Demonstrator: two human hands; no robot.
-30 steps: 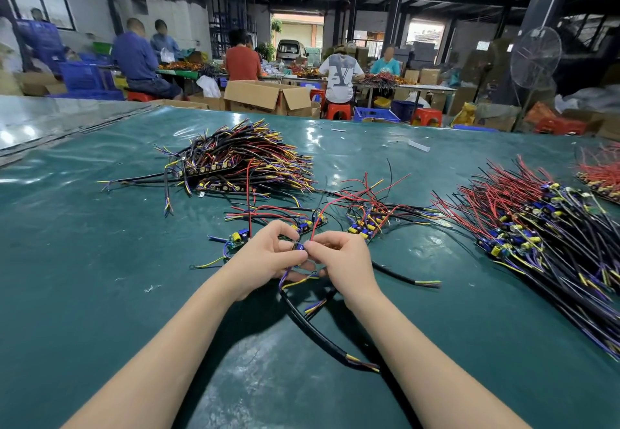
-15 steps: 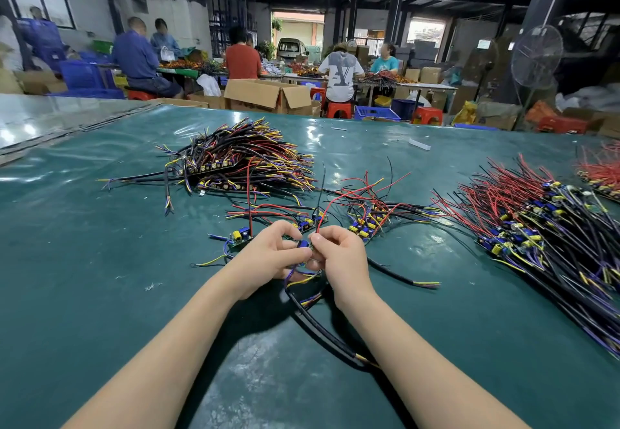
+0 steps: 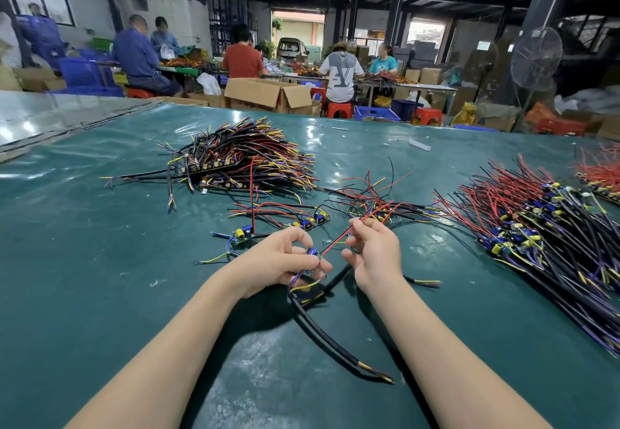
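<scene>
Wiring covers much of the green surface [image 3: 84, 294] in front of me. My left hand [image 3: 278, 261] is curled, with thumb and fingertips pinching a small circuit board [image 3: 314, 256] that has a blue part on it. I hold the board just above the surface, near the middle of my view. From it a red wire [image 3: 339, 242] slants up and to the right to my right hand [image 3: 375, 254]. That hand grips the wire at its curled fingertips, though I cannot tell exactly which fingers close on it. My two hands are near each other but apart, and the wire is stretched across the gap.

Purple and yellow leads loop under the board. A black cable [image 3: 322, 331] runs from it toward me along the surface and ends in bare coloured tips between my forearms. Just beyond my left hand lie a few loose boards [image 3: 243, 234] with their own leads. Farther back on the left sits a big heap of black, yellow and red harnesses [image 3: 241, 163]. On the right, well apart from my hands, a long pile of red and black harnesses [image 3: 543, 237] spreads toward the edge.
</scene>
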